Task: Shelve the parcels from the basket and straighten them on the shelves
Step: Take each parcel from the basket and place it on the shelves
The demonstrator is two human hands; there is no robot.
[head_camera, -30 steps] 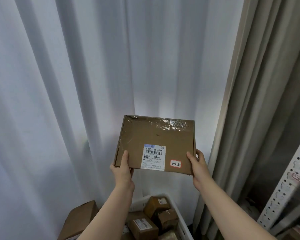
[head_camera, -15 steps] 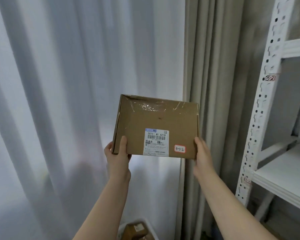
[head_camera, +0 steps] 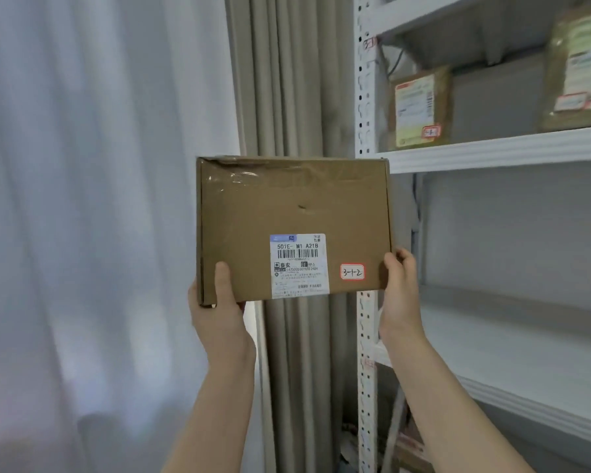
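Cardboard was gripped by both hands: the left hand [head_camera: 219,312] held the lower left corner of a flat brown parcel [head_camera: 287,206], thumb on the front face and fingers behind; the right hand [head_camera: 398,285] clasped the lower right edge, fingers curled round the side. The parcel was held upright in the air, face to the camera. A white shipping label [head_camera: 299,266] sat low on its front, with a red-bordered sticker [head_camera: 352,272] marked "3-1-2" just beside it. Clear tape crossed the top. Behind the parcel hung a beige curtain [head_camera: 287,80], with a white curtain [head_camera: 99,199] to the left. The white shelf upright [head_camera: 365,97] stood behind the parcel's right edge. The upper shelf [head_camera: 492,151] carried two labelled parcels [head_camera: 418,107] [head_camera: 580,70], blurred, standing well apart. The lower shelf [head_camera: 526,353] lay to the right of the right hand.
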